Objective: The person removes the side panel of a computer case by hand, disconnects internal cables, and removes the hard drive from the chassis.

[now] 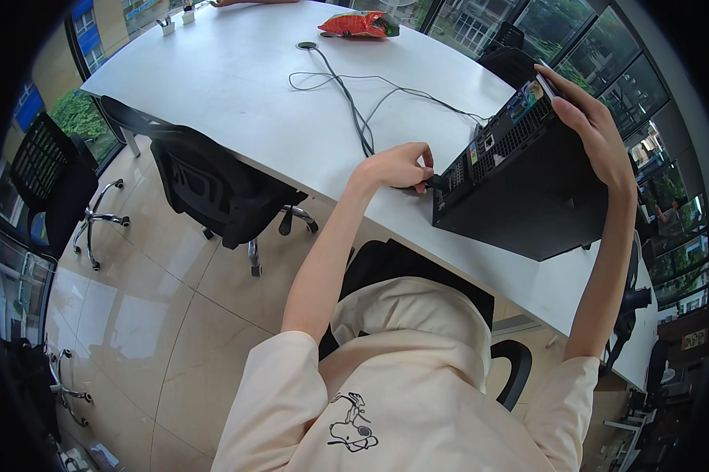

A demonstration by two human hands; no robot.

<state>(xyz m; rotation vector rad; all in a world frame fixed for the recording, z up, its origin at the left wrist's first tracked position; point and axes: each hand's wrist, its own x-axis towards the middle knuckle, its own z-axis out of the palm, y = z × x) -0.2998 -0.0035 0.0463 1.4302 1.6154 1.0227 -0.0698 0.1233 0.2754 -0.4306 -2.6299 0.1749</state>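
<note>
Plainly, a black computer case [519,189] is set on the white worktop [236,71], near its edge. At its rear, a black plug [438,183] is pinched by the left hand [397,166], fingers nearly together. The case's upper edge is clasped by the right hand [598,134], fingers partly spread. Beyond, dark cables [356,112] and 1 red bag [354,24] are seen.

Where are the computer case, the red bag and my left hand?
Computer case [531,193], head view: broad black side panel.
Red bag [353,25], head view: its front.
Left hand [397,166], head view: back of the hand.
</note>
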